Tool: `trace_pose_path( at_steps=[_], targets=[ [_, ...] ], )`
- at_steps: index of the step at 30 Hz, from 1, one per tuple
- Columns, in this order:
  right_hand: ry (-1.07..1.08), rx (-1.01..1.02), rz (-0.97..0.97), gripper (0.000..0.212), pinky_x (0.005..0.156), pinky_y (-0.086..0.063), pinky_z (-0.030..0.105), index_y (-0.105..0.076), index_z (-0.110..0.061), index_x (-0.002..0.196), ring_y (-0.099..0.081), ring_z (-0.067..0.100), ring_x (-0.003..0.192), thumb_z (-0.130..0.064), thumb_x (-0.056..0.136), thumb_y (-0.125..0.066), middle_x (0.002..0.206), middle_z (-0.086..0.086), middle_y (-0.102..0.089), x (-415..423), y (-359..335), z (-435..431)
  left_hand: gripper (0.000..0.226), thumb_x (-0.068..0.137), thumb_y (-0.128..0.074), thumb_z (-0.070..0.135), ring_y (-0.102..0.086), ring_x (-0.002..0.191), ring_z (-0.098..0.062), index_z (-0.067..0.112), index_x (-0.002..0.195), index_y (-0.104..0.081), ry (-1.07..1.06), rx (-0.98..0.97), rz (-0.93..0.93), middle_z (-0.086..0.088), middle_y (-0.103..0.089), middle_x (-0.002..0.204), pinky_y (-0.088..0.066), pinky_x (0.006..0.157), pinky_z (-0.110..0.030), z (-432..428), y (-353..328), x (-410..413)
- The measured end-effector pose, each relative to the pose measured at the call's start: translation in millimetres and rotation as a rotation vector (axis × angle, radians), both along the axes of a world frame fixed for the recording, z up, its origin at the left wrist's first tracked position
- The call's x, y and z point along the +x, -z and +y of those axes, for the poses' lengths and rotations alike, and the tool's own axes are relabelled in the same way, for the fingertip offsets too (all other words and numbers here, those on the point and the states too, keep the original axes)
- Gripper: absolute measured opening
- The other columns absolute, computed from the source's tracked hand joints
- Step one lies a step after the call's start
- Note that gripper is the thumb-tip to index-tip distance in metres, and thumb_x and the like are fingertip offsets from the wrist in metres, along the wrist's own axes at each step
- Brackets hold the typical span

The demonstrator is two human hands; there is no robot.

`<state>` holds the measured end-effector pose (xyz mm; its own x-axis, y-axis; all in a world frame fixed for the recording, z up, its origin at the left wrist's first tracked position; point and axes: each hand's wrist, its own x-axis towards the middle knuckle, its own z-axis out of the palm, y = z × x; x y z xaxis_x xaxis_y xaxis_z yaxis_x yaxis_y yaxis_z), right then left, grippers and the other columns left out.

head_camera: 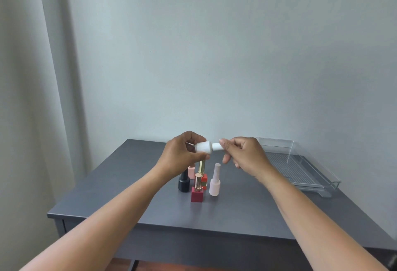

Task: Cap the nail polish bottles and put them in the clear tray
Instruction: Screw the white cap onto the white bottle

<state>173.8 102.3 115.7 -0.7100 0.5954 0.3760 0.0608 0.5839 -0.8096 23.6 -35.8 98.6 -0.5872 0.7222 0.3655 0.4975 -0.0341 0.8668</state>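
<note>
While both forearms are reaching in over the grey table (133, 174), the left hand (180, 154) is gripping the body of a white nail polish bottle (203, 147), fingers closed around it, holding it sideways in the air above the cluster of bottles. The right hand (245, 154) is pinching the bottle's white cap (216, 146) between thumb and fingertips; cap is sitting at the bottle's neck, whether fully screwed down cannot be told.

On the table below the hands, five bottles are standing upright, close together:
- black bottle (184, 182), leftmost, partly behind the left wrist
- pale pink bottle (191, 172) behind it, mostly hidden
- red bottle with tall gold cap (203, 173), middle rear
- dark red square bottle (197, 192) with rose-gold cap, nearest the camera
- white bottle with pale cap (214, 181), rightmost, just beside the red ones

All five are showing caps on.

Clear tray (311, 176) is sitting at the right rear of the table, well apart from the bottle cluster, ribbed floor showing. The held bottle is hanging between cluster and tray, nearer the cluster.
</note>
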Motion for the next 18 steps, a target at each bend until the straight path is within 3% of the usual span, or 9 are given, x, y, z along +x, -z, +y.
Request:
trace_pose_path(
  at_steps=[6,8,10,12,14,16,18],
  targets=[
    [0.065,-0.025,-0.04,0.067,0.036,-0.035,0.015,-0.067,-0.012,0.057,-0.043,0.01,0.031,-0.07,0.085,-0.049,0.046,0.008,-0.065,-3.7,-0.5,-0.4,0.035,0.067,-0.089,0.019,-0.068,0.06,-0.017,0.035,0.09,-0.068,0.008,0.005,0.007,0.008,-0.074,0.078,-0.06,0.06,-0.03,-0.5,0.6,-1.1],
    [0.054,-0.023,-0.066,0.07,0.036,-0.035,0.014,-0.068,-0.013,0.061,-0.043,0.013,0.031,-0.075,0.083,-0.046,0.048,0.008,-0.067,-3.0,-2.3,-0.3,0.035,0.067,-0.09,0.019,-0.069,0.061,-0.021,0.035,0.091,-0.068,0.004,0.001,0.011,0.011,-0.073,0.077,-0.06,0.059,-0.029,-0.9,1.1,-2.7],
    [0.016,-0.005,-0.089,0.063,0.039,-0.037,0.015,-0.069,-0.018,0.074,-0.044,0.013,0.033,-0.077,0.08,-0.047,0.057,0.005,-0.071,-1.8,-3.2,-0.5,0.034,0.068,-0.089,0.019,-0.067,0.058,-0.015,0.034,0.091,-0.068,0.006,-0.004,0.017,0.013,-0.073,0.076,-0.057,0.055,-0.024,-1.9,1.1,-3.9],
    [-0.026,0.02,-0.079,0.046,0.042,-0.039,0.017,-0.066,-0.025,0.097,-0.047,0.009,0.037,-0.066,0.079,-0.062,0.068,0.0,-0.073,-0.7,-2.5,-0.6,0.034,0.069,-0.089,0.017,-0.067,0.057,-0.008,0.033,0.091,-0.068,0.004,-0.004,0.011,0.011,-0.073,0.076,-0.053,0.053,-0.019,-2.4,0.9,-4.9],
    [-0.046,0.056,-0.056,0.036,0.045,-0.042,0.018,-0.06,-0.032,0.111,-0.049,0.006,0.04,-0.04,0.08,-0.076,0.073,-0.008,-0.071,-0.3,-0.7,0.3,0.034,0.069,-0.089,0.016,-0.067,0.059,-0.008,0.032,0.091,-0.069,0.0,-0.002,0.001,0.01,-0.073,0.078,-0.053,0.053,-0.018,-2.2,1.1,-5.9],
    [-0.048,0.074,-0.022,0.027,0.046,-0.044,0.02,-0.062,-0.029,0.103,-0.047,0.006,0.04,-0.02,0.082,-0.077,0.073,-0.012,-0.069,-1.4,0.7,0.1,0.034,0.069,-0.089,0.016,-0.067,0.059,-0.008,0.032,0.092,-0.069,0.002,-0.002,-0.007,0.01,-0.073,0.077,-0.052,0.053,-0.018,-2.0,1.4,-6.1],
    [-0.035,0.058,0.008,0.016,0.044,-0.042,0.02,-0.064,-0.027,0.092,-0.045,0.006,0.037,-0.015,0.085,-0.072,0.074,-0.007,-0.074,-2.0,0.4,-0.4,0.034,0.069,-0.089,0.017,-0.066,0.057,-0.007,0.032,0.091,-0.069,0.006,-0.004,0.002,0.014,-0.072,0.074,-0.053,0.052,-0.018,-1.9,1.3,-5.5]
  ],
)
